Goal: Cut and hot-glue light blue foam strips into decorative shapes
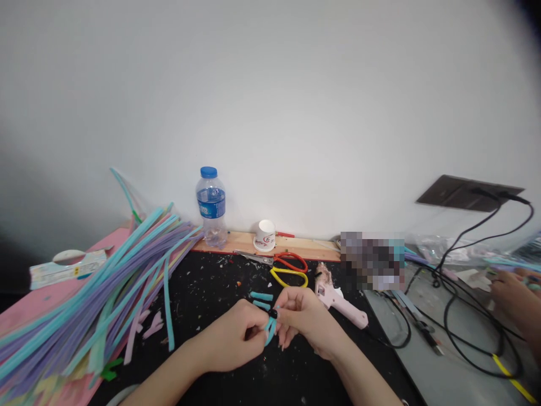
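My left hand [236, 338] is closed, its thumb and forefinger pinching short light-blue pipe cleaner pieces [270, 328] above the black mat [198, 310]. My right hand [302, 318] meets it from the other side, thumb and fingers bent around the same pieces. A small black piece [273, 313] shows at its fingertips; its kind is unclear. Just beyond my hands, cut light-blue pipe cleaner pieces [261, 295] lie on the mat. Scissors [289, 270] with one red and one yellow handle rest behind them. A pink glue gun [342, 304] lies right of my right hand.
Long pastel pipe cleaners [127, 287] heap up on the left. A water bottle [211, 208] and a paper cup [265, 235] stand by the wall. Black cables [448, 316] loop across the grey surface on the right, near another person's hand [513, 299].
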Action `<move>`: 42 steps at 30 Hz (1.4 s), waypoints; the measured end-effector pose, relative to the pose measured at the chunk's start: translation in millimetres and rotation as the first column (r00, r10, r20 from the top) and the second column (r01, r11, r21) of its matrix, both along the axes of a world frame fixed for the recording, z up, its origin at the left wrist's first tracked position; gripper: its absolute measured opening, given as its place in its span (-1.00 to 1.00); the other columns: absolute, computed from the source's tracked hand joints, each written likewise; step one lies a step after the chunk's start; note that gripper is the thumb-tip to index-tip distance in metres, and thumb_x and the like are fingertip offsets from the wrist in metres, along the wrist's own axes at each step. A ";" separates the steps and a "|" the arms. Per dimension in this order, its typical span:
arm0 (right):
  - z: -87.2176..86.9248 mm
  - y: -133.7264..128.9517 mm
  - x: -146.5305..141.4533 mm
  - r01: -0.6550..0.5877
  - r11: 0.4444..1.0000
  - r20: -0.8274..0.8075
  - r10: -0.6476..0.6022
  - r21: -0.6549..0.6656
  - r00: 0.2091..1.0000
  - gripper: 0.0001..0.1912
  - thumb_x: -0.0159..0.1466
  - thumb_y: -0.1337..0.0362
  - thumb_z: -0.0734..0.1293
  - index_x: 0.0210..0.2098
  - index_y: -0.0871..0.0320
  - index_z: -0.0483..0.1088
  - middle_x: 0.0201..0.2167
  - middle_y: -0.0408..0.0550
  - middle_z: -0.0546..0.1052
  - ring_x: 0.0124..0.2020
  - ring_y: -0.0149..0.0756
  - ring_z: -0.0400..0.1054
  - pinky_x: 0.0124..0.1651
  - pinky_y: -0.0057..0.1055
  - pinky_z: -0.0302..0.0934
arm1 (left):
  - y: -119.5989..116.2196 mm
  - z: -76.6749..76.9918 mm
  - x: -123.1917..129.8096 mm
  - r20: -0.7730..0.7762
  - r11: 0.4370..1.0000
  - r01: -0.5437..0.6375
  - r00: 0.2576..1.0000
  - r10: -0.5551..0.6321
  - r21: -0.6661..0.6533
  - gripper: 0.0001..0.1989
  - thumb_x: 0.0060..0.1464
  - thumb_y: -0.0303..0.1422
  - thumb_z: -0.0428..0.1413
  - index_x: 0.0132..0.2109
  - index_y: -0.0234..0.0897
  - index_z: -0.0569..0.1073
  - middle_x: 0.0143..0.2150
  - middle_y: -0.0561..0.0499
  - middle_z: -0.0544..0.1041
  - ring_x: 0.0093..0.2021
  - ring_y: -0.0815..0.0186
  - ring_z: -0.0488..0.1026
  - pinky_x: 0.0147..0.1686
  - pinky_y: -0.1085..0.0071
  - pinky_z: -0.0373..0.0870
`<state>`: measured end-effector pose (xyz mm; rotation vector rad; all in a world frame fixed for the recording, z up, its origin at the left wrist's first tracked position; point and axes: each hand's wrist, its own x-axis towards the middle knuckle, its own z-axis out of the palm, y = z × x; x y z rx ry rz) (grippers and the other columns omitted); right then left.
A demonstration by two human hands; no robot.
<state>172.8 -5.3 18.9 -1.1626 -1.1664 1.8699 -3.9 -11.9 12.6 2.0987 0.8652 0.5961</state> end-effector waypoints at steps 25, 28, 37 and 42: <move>6.4 -1.6 6.5 -0.131 0.959 0.387 0.025 0.252 0.922 -0.87 0.06 0.45 0.20 -0.58 0.17 0.30 -0.69 -0.24 0.42 -0.76 -0.52 0.19 -0.69 -0.61 0.04 | 17.3 -0.2 -16.8 -0.143 0.944 -0.191 0.961 0.236 0.270 -0.67 0.25 -0.33 -0.17 -0.44 -0.23 0.33 -0.49 0.07 0.36 -0.46 0.30 0.32 -0.44 0.45 0.13; 4.0 -4.7 6.7 -0.267 0.860 0.576 -0.038 0.435 0.816 -0.77 0.07 0.52 0.16 -0.59 0.17 0.36 -0.64 -0.21 0.45 -0.65 -0.48 0.25 -0.58 -0.57 0.07 | 22.7 0.0 -20.6 -0.075 0.916 -0.332 0.931 0.356 0.224 -0.73 0.24 -0.35 -0.16 -0.33 -0.23 0.38 -0.38 0.02 0.42 -0.36 0.25 0.36 -0.35 0.43 0.20; -11.1 -7.2 -2.6 -0.471 0.658 0.754 -0.234 0.588 0.614 -0.78 0.09 0.56 0.25 -0.53 0.14 0.40 -0.45 -0.16 0.42 -0.41 -0.37 0.35 -0.35 -0.52 0.16 | 29.0 -13.4 -23.2 -0.087 0.888 -0.386 0.904 0.418 0.249 -0.77 0.21 -0.38 -0.13 -0.23 -0.22 0.43 -0.30 -0.03 0.47 -0.30 0.22 0.39 -0.26 0.39 0.26; -8.3 -4.1 -0.5 -0.471 0.690 0.795 -0.258 0.549 0.549 -0.83 0.09 0.52 0.30 -0.50 0.13 0.39 -0.41 -0.18 0.39 -0.36 -0.38 0.35 -0.30 -0.52 0.17 | 28.3 -13.4 -23.2 -0.089 0.887 -0.385 0.904 0.418 0.257 -0.79 0.21 -0.38 -0.12 -0.22 -0.21 0.42 -0.29 0.00 0.46 -0.29 0.24 0.39 -0.25 0.39 0.27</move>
